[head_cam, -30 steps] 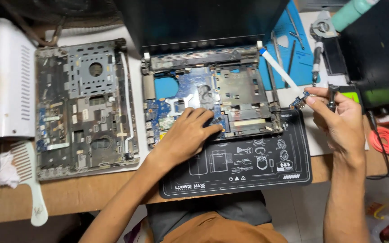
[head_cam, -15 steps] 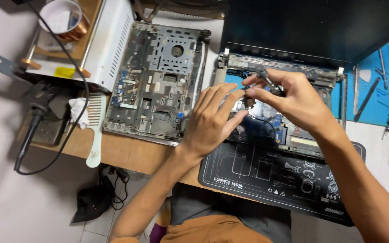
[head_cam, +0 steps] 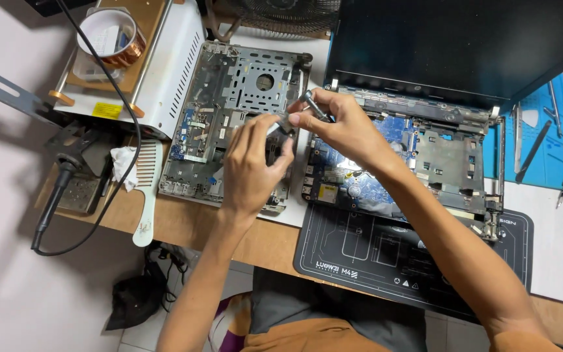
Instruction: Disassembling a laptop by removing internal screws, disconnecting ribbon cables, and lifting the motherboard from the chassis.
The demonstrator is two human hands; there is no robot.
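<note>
Over the grey laptop base cover [head_cam: 229,124] on the worktop [head_cam: 190,225], the right hand [head_cam: 340,127] grips a small screwdriver [head_cam: 313,104]; the left hand [head_cam: 252,163] pinches at its tip, apparently a tiny part. The opened laptop [head_cam: 425,156] lies just right of the cover.

Blue circuit board [head_cam: 386,133] in the open laptop, grey metal case [head_cam: 229,124] at left, black mat [head_cam: 360,251] near, white comb [head_cam: 146,192] far left.

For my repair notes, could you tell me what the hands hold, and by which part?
The right hand grips a screwdriver by its grey handle; the left hand pinches near its tip.
</note>
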